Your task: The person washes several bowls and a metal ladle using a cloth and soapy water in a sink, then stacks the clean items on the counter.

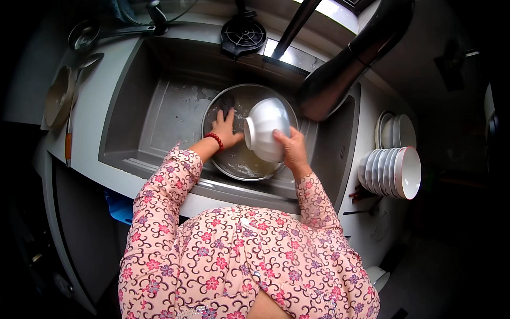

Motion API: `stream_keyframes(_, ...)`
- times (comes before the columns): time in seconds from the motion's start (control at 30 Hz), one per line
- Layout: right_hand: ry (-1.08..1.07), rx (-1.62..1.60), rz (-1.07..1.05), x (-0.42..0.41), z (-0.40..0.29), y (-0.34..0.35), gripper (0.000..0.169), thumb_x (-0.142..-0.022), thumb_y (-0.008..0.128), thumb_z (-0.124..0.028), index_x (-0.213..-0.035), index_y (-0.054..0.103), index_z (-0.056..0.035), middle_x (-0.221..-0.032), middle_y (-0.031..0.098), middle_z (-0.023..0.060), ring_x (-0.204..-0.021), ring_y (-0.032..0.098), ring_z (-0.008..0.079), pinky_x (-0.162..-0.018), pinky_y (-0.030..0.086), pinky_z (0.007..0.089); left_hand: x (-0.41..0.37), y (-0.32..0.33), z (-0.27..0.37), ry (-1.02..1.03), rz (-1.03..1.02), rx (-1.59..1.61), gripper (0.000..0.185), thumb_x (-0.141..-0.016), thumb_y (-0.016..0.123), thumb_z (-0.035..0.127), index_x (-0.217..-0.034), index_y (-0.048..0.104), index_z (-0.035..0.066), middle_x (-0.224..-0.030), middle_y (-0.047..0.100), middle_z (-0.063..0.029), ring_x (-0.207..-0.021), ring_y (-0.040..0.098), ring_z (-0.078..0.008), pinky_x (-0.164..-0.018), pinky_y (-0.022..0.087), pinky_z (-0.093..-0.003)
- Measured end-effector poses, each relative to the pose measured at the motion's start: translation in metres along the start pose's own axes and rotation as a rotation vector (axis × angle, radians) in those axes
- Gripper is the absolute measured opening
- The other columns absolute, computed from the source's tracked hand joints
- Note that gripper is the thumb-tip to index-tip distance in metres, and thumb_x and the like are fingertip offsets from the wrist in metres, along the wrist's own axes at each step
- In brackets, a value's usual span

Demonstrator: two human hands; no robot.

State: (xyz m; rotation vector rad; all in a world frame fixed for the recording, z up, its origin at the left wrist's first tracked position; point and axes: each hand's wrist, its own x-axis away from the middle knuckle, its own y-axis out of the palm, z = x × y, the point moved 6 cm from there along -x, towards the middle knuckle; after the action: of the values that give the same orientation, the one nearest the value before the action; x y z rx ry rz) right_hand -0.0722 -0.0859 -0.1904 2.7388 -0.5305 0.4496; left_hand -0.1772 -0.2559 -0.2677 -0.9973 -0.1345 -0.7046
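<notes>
In my right hand (295, 150) is a white faceted bowl (267, 125), tilted on its side with its foot facing left. It hangs over a round metal basin (207, 149) holding cloudy water, which stands inside a grey sink (175, 119). The bowl's inside is hidden from view. My left hand (225, 131), with a red bead bracelet at the wrist, reaches over the basin's left side. Its fingers are spread, the tips at a dark scrubber or cloth (227, 103) that I cannot make out clearly.
A thick black faucet (338, 83) leans over the sink's right side. Stacked white bowls (382, 172), more dishes (400, 131) and chopsticks (360, 196) sit on the right counter. Leftward lie a spatula (75, 99), a ladle (85, 35) and a pale bowl (59, 97). A black cup rinser (244, 35) stands behind.
</notes>
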Motion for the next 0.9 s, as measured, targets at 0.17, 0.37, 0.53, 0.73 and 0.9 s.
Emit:
stream_keyframes(0.17,0.042,-0.344,0.112,-0.003,0.011,-0.036,0.031,-0.084,0.06,-0.015,-0.108,0.055,0.0036,-0.103,0.061,0.0104,-0.093,0.058,0.0188,-0.087,0.045,0.032,0.0,0.046,-0.008,0.163,-0.306,-0.428,0.05,-0.063,0.074,0.024,-0.107,0.059,0.007,-0.134,0.035,-0.0254,-0.115,0.045,-0.0373,-0.095,0.04,-0.041)
stream_keyframes(0.37,0.071,-0.47,0.199,0.0,0.009,-0.047,0.032,-0.088,0.058,-0.026,-0.104,0.058,0.0021,-0.1,0.062,0.0084,-0.091,0.058,0.0163,-0.085,0.045,0.0294,0.001,-0.016,0.021,0.127,-0.034,0.233,0.023,-0.064,0.064,0.015,-0.081,0.061,0.0,-0.072,0.062,-0.0167,-0.071,0.062,-0.0253,-0.069,0.048,-0.0335)
stream_keyframes(0.53,0.069,-0.418,0.195,-0.002,0.008,-0.034,0.036,-0.092,0.05,-0.031,-0.102,0.058,0.0023,-0.1,0.062,0.0088,-0.088,0.059,0.0158,-0.083,0.047,0.0295,0.055,-0.072,0.094,0.403,0.11,0.555,0.02,-0.066,0.062,0.014,-0.081,0.06,0.0,-0.077,0.059,-0.0128,-0.074,0.057,-0.0214,-0.068,0.045,-0.0303)
stream_keyframes(0.73,0.008,-0.355,0.115,-0.005,0.023,-0.011,0.031,-0.095,0.043,-0.028,-0.103,0.058,-0.0023,-0.097,0.061,0.0062,-0.087,0.058,0.0136,-0.079,0.047,0.0285,0.078,-0.037,0.152,0.775,0.428,-0.134,0.046,-0.075,0.064,0.033,-0.117,0.056,0.016,-0.114,0.049,-0.0135,-0.11,0.045,-0.0323,-0.09,0.033,-0.0451)
stream_keyframes(0.9,0.061,-0.403,0.06,0.011,0.005,0.0,0.03,-0.093,0.048,-0.026,-0.105,0.057,-0.0001,-0.102,0.061,0.0086,-0.092,0.058,0.0165,-0.083,0.048,0.0298,0.036,-0.044,0.121,0.573,0.384,0.152,0.051,-0.077,0.061,0.042,-0.114,0.057,0.006,-0.114,0.054,-0.0226,-0.111,0.047,-0.0397,-0.095,0.038,-0.0393)
